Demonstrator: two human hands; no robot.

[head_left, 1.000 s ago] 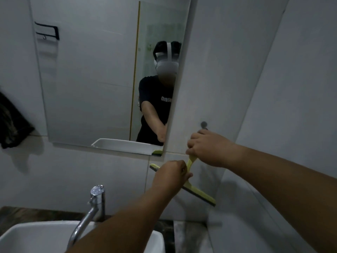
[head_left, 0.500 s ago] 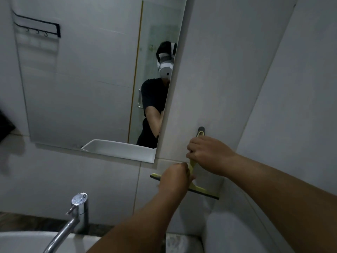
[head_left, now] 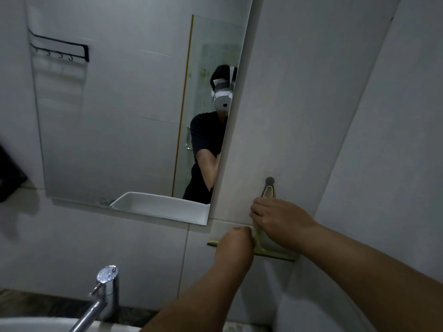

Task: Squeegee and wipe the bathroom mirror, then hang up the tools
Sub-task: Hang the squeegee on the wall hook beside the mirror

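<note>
A yellow-green squeegee (head_left: 267, 191) hangs against the white tiled wall, right of the mirror (head_left: 124, 111). Its handle loop sits on a small dark wall hook (head_left: 269, 180), and its blade (head_left: 278, 255) lies level below. My right hand (head_left: 278, 219) grips the handle just under the hook. My left hand (head_left: 236, 243) holds the blade's left part, hiding its middle. A dark cloth (head_left: 9, 173) hangs at the far left edge, partly out of view.
A chrome tap (head_left: 105, 293) stands over a white basin (head_left: 36, 324) at the bottom left. The side wall (head_left: 395, 140) closes in tightly on the right of the squeegee. The mirror reflects a black hook rail and a person.
The squeegee has gone up the wall and turned from tilted to level, and its handle loop now sits on the hook. Both hands rose with it.
</note>
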